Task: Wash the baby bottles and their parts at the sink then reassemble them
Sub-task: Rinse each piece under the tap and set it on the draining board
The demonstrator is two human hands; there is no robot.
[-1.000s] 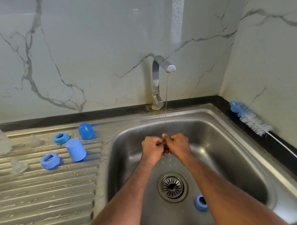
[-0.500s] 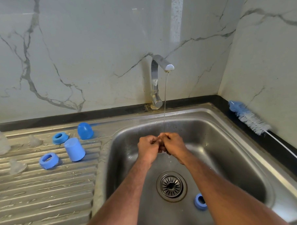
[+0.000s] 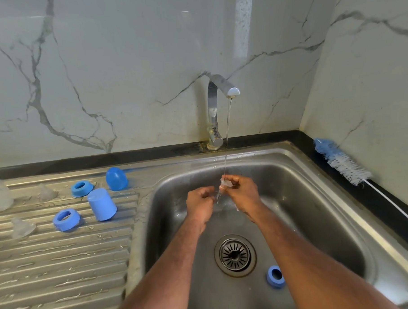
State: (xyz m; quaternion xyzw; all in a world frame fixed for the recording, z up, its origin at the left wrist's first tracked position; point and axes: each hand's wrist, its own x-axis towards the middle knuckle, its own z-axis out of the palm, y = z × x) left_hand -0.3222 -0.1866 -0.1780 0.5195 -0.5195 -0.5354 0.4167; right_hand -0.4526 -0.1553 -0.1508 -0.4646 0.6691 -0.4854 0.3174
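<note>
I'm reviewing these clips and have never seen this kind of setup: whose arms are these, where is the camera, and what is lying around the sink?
There is no machine here. A person wears a camera on the head, looking down at their own bare arms. The right hand pinches a small clear teat under the thin stream from the tap; the left hand is curled beside it, and whether it holds anything is unclear. One blue ring lies in the sink near the drain. On the ribbed draining board sit two more rings, two blue caps, clear teats and a clear bottle. A bottle brush lies on the right ledge.

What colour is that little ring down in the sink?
Blue. The ring lies near the drain, clearest in the head view.
</note>
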